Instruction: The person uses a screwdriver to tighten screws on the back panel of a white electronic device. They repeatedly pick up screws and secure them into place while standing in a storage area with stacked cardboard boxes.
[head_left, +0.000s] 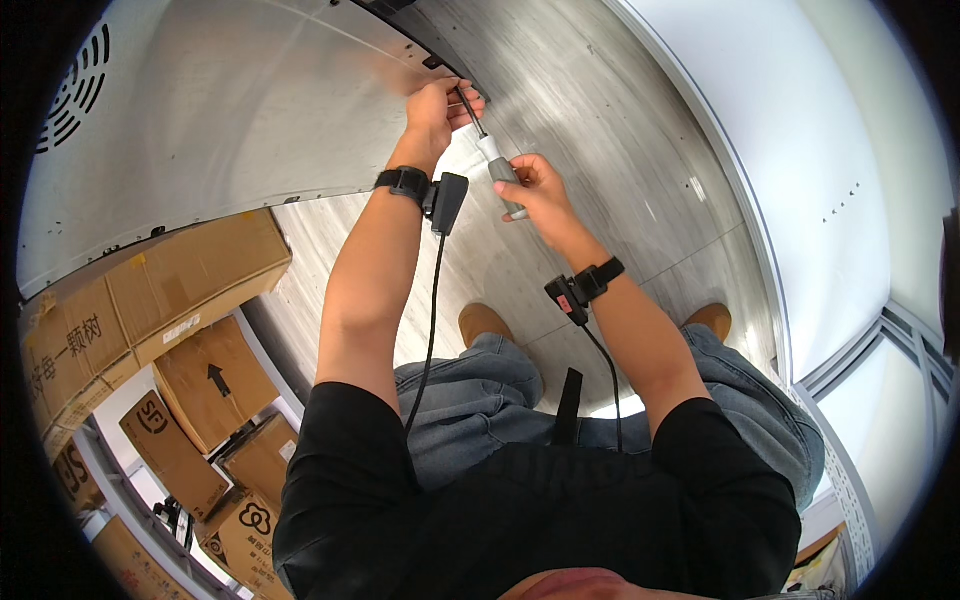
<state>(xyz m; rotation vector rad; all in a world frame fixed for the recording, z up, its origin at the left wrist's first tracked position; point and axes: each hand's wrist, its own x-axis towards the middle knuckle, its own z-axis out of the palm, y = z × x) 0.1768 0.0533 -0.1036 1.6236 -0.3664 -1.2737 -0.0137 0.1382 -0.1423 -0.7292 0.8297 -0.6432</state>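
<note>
Grips the screwdriver point(489, 149) by its handle in the right hand point(541, 192), presumably for torque; curls the left hand point(431, 108) near the tip at the sheet-metal panel's point(260, 110) edge, perhaps guiding; cannot tell if pinching.

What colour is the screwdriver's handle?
The screwdriver's handle is mostly grey, with whitish ends; the head view shows it best.

Beyond a black short-sleeved shirt point(560, 525) come blue jeans point(470, 390) and, farther from it, brown shoes point(485, 323), while past its sleeves point(350, 440) sit two black wrist straps point(403, 182) bearing boxy black modules point(451, 205) (the right one has a red patch point(563, 303)), each with a thin black cable point(431, 330) running toward the shirt.
</note>
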